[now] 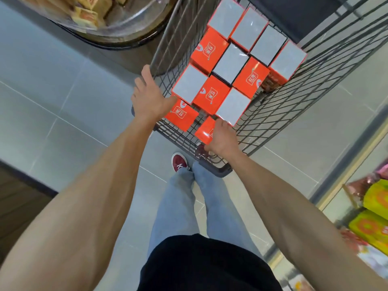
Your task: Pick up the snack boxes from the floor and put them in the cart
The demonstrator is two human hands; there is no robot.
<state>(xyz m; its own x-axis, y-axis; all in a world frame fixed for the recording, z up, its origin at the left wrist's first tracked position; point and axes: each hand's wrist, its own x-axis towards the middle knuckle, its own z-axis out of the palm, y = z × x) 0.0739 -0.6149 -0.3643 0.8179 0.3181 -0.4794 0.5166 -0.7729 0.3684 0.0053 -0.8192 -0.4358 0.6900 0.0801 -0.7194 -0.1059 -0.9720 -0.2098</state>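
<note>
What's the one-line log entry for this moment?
left hand: open, by cart rim | right hand: grips orange box in cart

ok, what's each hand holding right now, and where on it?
Right hand grips an orange snack box by its near end. Left hand holds nothing, open at the cart rim.

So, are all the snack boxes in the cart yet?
Nearly. Done: many stacked boxes already sit in the cart. In hand: the right hand grips one orange box at the cart's near end, while the left hand rests open at the rim. Left: set that box down. No boxes show on the floor visible here.
</note>
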